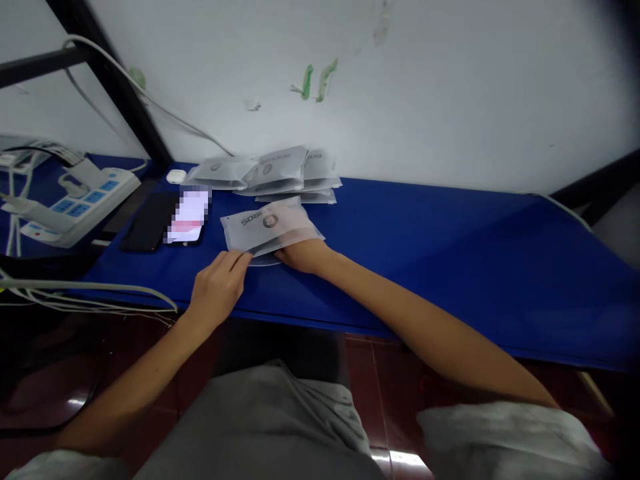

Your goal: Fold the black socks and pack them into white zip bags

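Two-handed near the pile [280, 172], pinching pouch [254, 230] with left hand [219, 285], can't tell grip of right hand [306, 255]; could crease film by uneven tugging.

Hands [220, 283] at an open translucent pouch [253, 230].

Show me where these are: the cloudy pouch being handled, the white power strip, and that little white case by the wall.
Handled pouch [269, 222]: head view, on its printed logo.
Power strip [93, 198]: head view, on its socketed top.
Small white case [176, 177]: head view, middle of its surface.
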The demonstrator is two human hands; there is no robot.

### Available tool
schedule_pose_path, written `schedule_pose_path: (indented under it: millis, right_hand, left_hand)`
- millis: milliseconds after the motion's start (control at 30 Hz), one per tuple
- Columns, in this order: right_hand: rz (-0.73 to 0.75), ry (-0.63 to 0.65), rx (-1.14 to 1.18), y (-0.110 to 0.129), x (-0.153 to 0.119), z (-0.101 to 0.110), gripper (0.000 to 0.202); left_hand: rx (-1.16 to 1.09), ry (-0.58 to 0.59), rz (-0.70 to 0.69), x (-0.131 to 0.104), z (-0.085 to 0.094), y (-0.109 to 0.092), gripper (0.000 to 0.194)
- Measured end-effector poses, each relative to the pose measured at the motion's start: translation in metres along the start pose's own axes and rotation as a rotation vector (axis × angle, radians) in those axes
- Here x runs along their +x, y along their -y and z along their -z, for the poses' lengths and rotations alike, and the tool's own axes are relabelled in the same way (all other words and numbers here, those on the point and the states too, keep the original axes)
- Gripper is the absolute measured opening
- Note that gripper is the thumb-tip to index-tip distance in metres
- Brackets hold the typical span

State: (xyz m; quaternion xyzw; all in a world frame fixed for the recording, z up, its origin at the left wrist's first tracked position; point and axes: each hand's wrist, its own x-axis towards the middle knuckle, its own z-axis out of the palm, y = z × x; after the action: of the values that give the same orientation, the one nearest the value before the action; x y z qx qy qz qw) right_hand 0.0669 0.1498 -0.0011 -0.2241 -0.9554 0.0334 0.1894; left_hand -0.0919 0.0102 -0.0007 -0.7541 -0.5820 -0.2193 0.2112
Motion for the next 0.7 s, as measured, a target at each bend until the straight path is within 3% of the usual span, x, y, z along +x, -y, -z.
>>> schedule_pose_path:
  millis: [133, 200, 300, 433, 500, 600, 700]
  right_hand:
    - [-0.008, 0.051, 0.018, 0.023, -0.034, 0.014, 0.047]
    - [0.060, 0.069, -0.006, 0.036, -0.047, 0.026, 0.045]
    - [0.140, 0.053, -0.059, 0.045, -0.065, 0.047, 0.027]
    - [-0.097, -0.093, -0.167, 0.026, -0.086, 0.058, 0.036]
    - [-0.210, -0.044, -0.121, 0.012, -0.094, 0.055, 0.050]
    - [-0.255, 0.022, 0.064, -0.005, -0.100, 0.048, 0.051]
    - [-0.255, -0.033, 0.140, -0.010, -0.101, 0.041, 0.045]
  left_hand:
    - [0.001, 0.012, 0.021, 0.000, -0.003, 0.000, 0.029]
    - [-0.024, 0.038, 0.025, 0.001, -0.002, 0.002, 0.029]
    - [-0.050, 0.065, 0.013, 0.001, 0.003, 0.004, 0.026]
    - [-0.043, 0.129, 0.064, -0.002, 0.011, 0.006, 0.027]
    - [-0.032, 0.209, 0.095, -0.004, 0.012, 0.008, 0.035]
    - [-0.059, 0.288, 0.120, -0.007, 0.008, 0.010, 0.038]
    - [-0.086, 0.262, 0.116, -0.007, 0.003, 0.014, 0.034]
